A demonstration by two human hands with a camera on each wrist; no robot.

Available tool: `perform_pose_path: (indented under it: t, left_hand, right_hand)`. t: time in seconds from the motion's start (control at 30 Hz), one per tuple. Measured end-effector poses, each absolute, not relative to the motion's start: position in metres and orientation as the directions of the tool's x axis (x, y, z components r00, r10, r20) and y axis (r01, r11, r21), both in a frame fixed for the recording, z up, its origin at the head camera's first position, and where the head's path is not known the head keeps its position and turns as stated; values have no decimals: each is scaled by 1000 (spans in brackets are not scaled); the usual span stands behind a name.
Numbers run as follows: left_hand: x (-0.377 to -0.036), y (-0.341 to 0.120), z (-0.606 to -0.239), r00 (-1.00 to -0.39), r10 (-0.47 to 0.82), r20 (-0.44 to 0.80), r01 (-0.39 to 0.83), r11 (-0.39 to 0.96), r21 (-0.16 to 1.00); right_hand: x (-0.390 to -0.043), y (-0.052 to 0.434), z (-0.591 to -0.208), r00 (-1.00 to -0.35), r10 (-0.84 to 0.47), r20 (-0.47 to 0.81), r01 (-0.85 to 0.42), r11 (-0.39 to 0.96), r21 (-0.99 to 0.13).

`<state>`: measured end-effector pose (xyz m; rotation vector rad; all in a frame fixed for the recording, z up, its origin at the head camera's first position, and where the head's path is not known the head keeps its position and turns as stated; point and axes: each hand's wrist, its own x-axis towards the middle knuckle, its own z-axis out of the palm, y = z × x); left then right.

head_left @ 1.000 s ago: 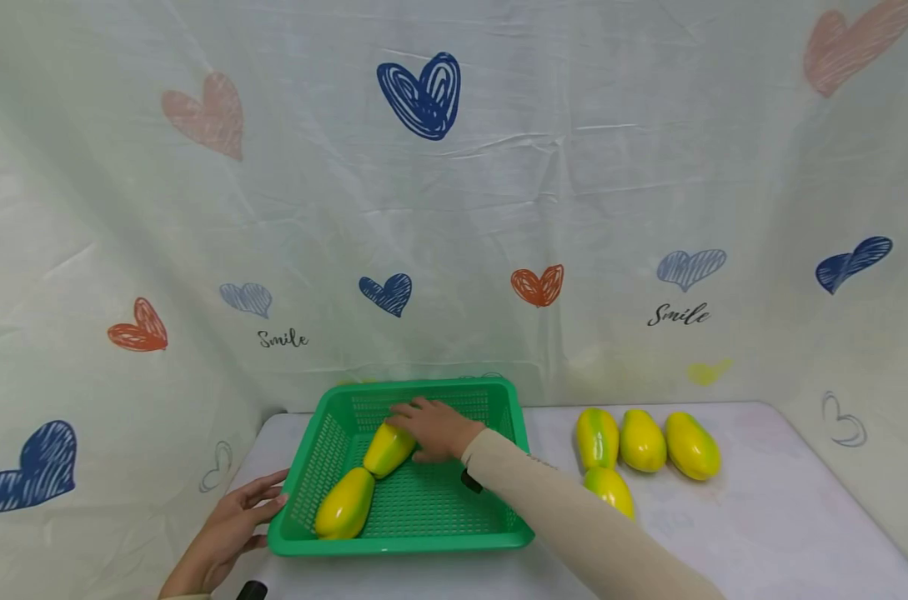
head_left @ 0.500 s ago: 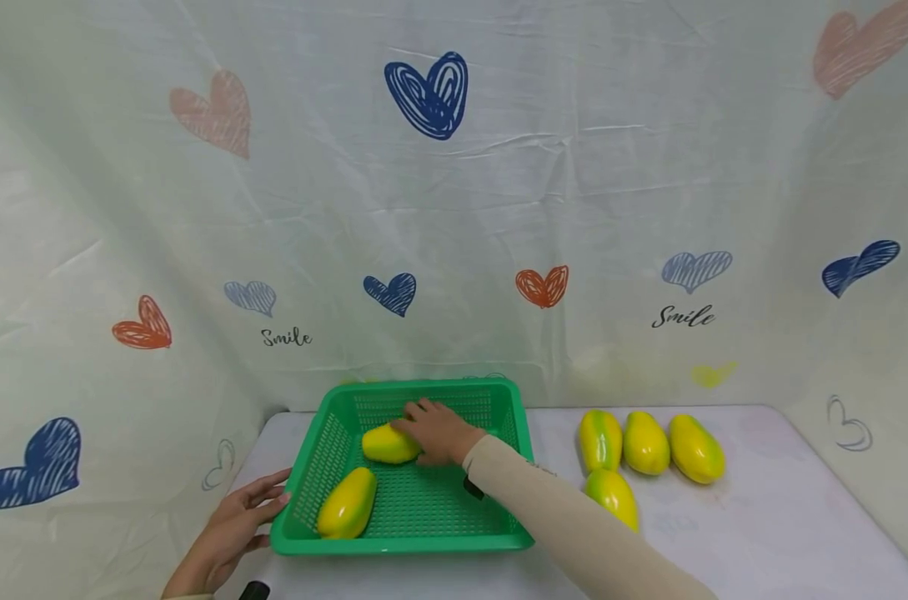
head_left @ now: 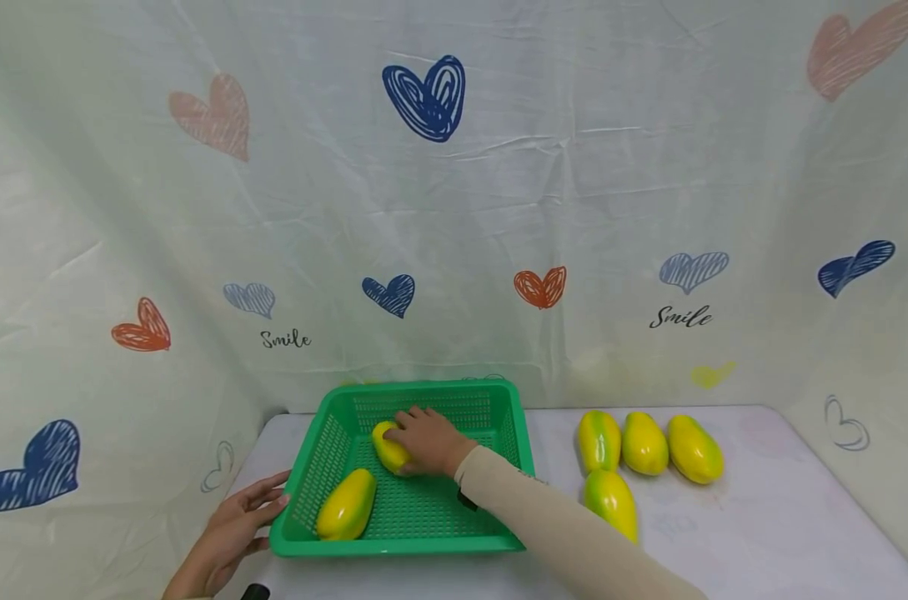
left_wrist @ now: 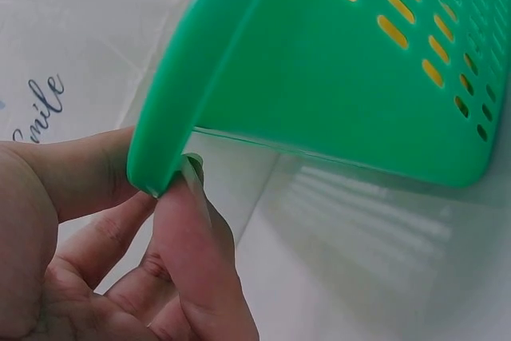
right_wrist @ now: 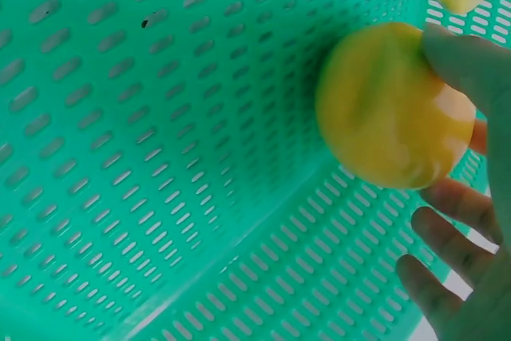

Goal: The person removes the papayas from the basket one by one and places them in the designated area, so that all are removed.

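Note:
A green plastic basket [head_left: 401, 547] with slotted walls stands on the table. My left hand [head_left: 232, 527] holds its left rim, pinched between thumb and fingers; the left wrist view shows the basket [left_wrist: 319, 77] edge between them. Inside, toward the back, my right hand [head_left: 433, 443] grips a yellow-green papaya [head_left: 388, 448] from its right side. The right wrist view shows the thumb on top of this papaya [right_wrist: 383, 109] and a finger underneath, with other fingers spread below. A second papaya [head_left: 347, 505] lies in the basket's front left corner, apart from the held one.
Several papayas rest on the white table [head_left: 754, 508] right of the basket: three in a back row, including the rightmost papaya [head_left: 695, 450], and a nearer papaya [head_left: 611, 502] partly behind the right sleeve. A heart-printed curtain [head_left: 461, 208] hangs behind the table.
The gripped papaya has swung round, from slanting against the front papaya, through lying crosswise, to slanting the other way and apart from it. My left hand has stayed on the rim.

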<state>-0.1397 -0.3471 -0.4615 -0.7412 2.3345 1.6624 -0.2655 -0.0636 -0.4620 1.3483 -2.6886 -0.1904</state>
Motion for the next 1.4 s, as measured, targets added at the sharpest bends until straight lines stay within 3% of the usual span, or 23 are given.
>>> perform_pose_path:
  t: [0.33,0.9,1.4]
  left_hand:
    - [-139,-348,-463,-864,-269,-425,-489,248,836]
    - [-137,-348,-462,-866,-266,-424,-485,236,842]
    - [-138,-348,-462,-859,-258,-442,-499,229,836]
  right_hand:
    - [-259,-50,-452,-596,-802,-40,-801,589,106]
    - [-239,-15,-440,-561,-815,-144,-828,552,98]
    - [-236,-3,-440,-549,-820,-163,-832,555,12]
